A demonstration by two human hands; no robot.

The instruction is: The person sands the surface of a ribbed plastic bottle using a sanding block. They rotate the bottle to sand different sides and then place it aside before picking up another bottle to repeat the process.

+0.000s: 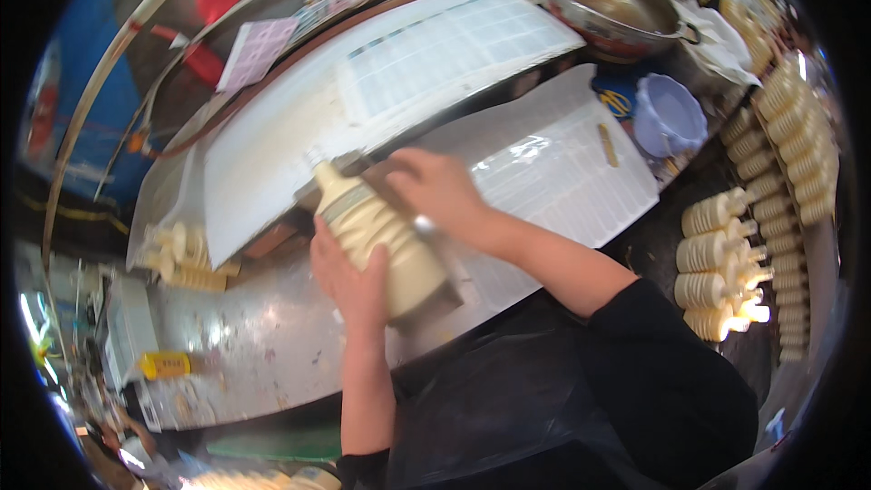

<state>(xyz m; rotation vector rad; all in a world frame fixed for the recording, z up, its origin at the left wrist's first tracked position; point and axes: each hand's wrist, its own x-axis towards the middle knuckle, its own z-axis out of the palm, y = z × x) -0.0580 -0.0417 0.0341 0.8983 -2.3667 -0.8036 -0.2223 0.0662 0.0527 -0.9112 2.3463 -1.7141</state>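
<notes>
A cream plastic bottle (374, 229) with a ribbed body and narrow neck lies slanted over the worktop, its neck pointing away and to the left. My left hand (354, 279) grips the lower body from the left, thumb across its side. To the right of the bottle's upper part is my right hand (443, 195), blurred, with its fingers curled in. What it may hold is hidden. A dark, blurred edge shows between those fingers and the bottle's shoulder, and I cannot make out what it is.
A metal worktop (263, 358) carries a yellow bottle (165, 364) and several cream bottles (186, 254). Beyond lies a white board (299, 141); a clear plastic sheet (562, 159) covers the right. A metal pan (612, 4), purple basin (670, 116) and stacked cream bottles (712, 259) stand rightward.
</notes>
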